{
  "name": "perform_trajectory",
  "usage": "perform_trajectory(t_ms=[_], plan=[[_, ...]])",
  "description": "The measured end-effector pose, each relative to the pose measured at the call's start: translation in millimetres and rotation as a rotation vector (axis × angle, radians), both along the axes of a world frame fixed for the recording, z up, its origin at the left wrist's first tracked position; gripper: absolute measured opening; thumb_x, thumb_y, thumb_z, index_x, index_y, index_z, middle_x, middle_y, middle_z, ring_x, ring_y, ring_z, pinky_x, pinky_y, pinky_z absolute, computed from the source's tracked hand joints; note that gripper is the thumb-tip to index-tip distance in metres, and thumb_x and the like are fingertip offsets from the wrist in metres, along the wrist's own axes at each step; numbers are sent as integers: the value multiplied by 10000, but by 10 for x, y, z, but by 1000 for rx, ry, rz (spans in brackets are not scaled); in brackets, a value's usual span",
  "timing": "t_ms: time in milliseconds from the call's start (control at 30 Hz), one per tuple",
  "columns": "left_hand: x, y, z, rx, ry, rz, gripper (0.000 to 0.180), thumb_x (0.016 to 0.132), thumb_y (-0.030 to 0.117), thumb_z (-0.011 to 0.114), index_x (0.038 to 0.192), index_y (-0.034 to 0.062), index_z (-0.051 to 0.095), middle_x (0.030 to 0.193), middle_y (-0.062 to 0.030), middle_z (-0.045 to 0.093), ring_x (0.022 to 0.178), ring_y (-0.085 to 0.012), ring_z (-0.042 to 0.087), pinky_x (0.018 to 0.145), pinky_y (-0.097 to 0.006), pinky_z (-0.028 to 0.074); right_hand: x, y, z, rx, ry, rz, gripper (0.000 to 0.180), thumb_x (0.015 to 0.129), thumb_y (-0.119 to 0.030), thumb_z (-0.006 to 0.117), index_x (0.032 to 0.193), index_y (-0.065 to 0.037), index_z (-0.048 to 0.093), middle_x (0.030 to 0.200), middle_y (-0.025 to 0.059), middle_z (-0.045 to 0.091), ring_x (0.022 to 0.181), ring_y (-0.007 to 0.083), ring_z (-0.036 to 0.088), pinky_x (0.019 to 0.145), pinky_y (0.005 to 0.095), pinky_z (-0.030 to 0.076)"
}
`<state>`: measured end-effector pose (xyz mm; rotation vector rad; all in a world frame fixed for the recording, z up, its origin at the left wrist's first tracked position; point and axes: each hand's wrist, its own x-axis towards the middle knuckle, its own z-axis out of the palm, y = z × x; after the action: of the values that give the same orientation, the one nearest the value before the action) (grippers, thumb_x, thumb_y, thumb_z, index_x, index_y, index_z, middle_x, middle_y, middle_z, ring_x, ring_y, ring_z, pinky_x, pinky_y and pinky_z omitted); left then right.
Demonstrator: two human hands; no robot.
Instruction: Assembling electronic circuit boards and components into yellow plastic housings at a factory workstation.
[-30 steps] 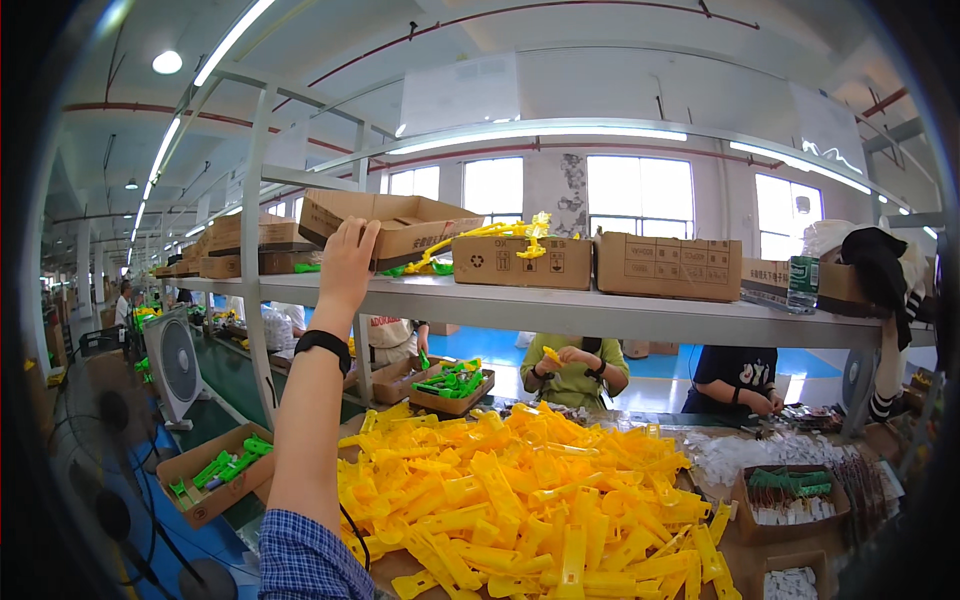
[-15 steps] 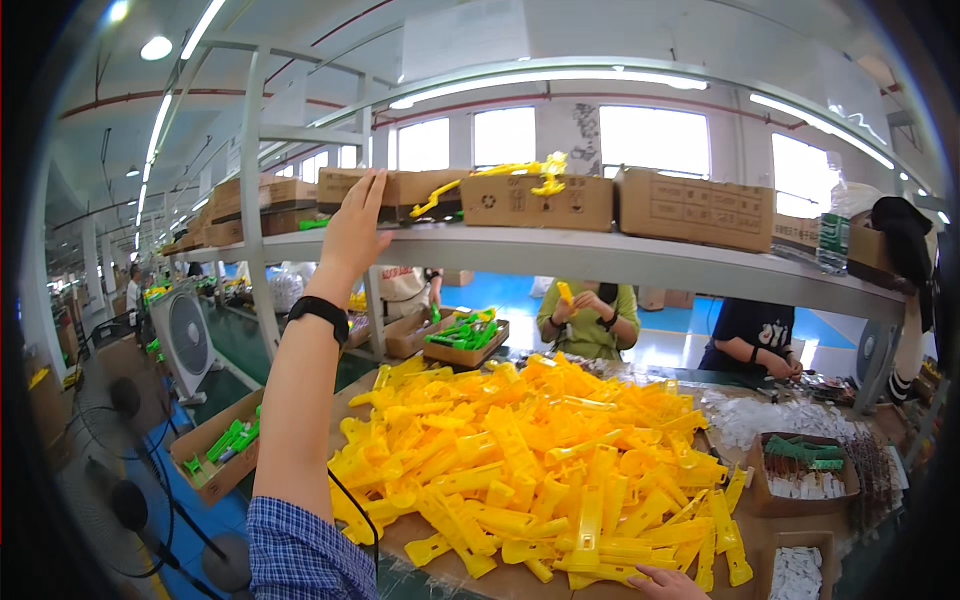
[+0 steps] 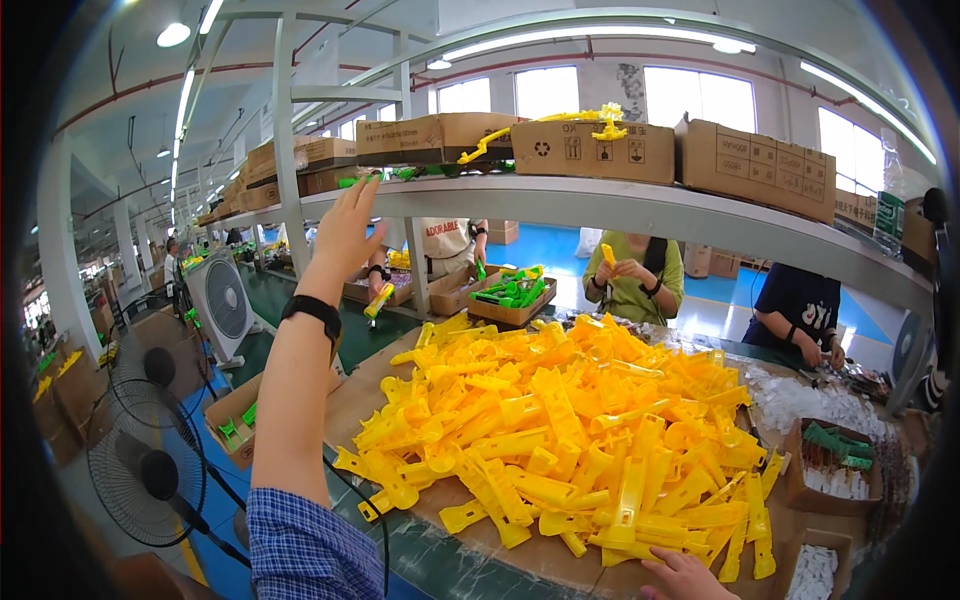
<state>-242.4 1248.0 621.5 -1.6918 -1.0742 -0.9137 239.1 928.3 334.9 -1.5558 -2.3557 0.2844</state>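
My left hand (image 3: 345, 232) is raised in the air with fingers spread and holds nothing, just below the edge of the grey shelf (image 3: 640, 205). A black watch (image 3: 312, 310) sits on that wrist. Above the fingertips a brown cardboard box (image 3: 400, 140) stands on the shelf. My right hand (image 3: 685, 577) shows only partly at the lower edge, resting by the near side of a big pile of yellow plastic parts (image 3: 560, 440) on the table; I cannot see whether it grips any.
More cardboard boxes (image 3: 595, 150) line the shelf. Other people (image 3: 630, 275) work across the table. Small trays of green parts (image 3: 510, 295) and white parts (image 3: 810, 400) lie around. Standing fans (image 3: 150, 460) and a floor box (image 3: 235, 415) are at my left.
My left hand has come down and away from the box on the shelf, now open in the air. My view has tilted down toward the pile, and my right hand has come into sight.
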Motion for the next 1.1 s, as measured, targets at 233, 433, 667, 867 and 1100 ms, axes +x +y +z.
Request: perform_trajectory(t_ms=[233, 433, 667, 867, 1100], plan=[[-409, 10, -886, -386, -162, 133, 167, 763, 141, 559, 921, 91, 577, 836, -128, 615, 795, -323, 595, 675, -427, 475, 77, 11, 16, -89, 26, -17, 458, 824, -232, 596, 1222, -41, 475, 1217, 227, 469, 1068, 414, 483, 877, 436, 425], [-107, -258, -2278, -1104, 400, 320, 197, 740, 224, 545, 839, 117, 678, 824, -110, 661, 789, -288, 640, 663, -405, 509, 290, 105, 390, 48, 82, -88, 429, 803, -251, 637, 1173, -64, 525, 1262, 140, 491, 1163, 310, 460, 959, 410, 370], [10, -1406, -3741, -1812, 768, -43, 344, 758, 344, 593, 965, 76, 655, 846, -125, 660, 807, -289, 626, 697, -391, 497, 467, 1151, 2354, 1111, 400, -216, 440, 747, -95, 671, 1153, -27, 514, 1200, 175, 514, 1121, 352, 479, 923, 409, 400], [366, -1441, -3607, -2234, 782, -52, 431, 731, 389, 667, 992, 47, 641, 843, -123, 665, 752, -267, 622, 655, -382, 487, 803, 1614, 3718, 1601, -289, -266, 667, 632, -374, 769, 1148, -24, 530, 1175, 185, 534, 1111, 332, 489, 981, 432, 303], [1016, -1698, -3312, -2438, 569, -99, 380, 746, 385, 694, 846, 18, 681, 754, -66, 663, 650, -173, 600, 576, -330, 470, 846, 1728, 3698, 1179, -292, -349, 687, 588, -410, 791, 1090, -9, 547, 1020, 166, 561, 993, 332, 494, 908, 419, 334]])
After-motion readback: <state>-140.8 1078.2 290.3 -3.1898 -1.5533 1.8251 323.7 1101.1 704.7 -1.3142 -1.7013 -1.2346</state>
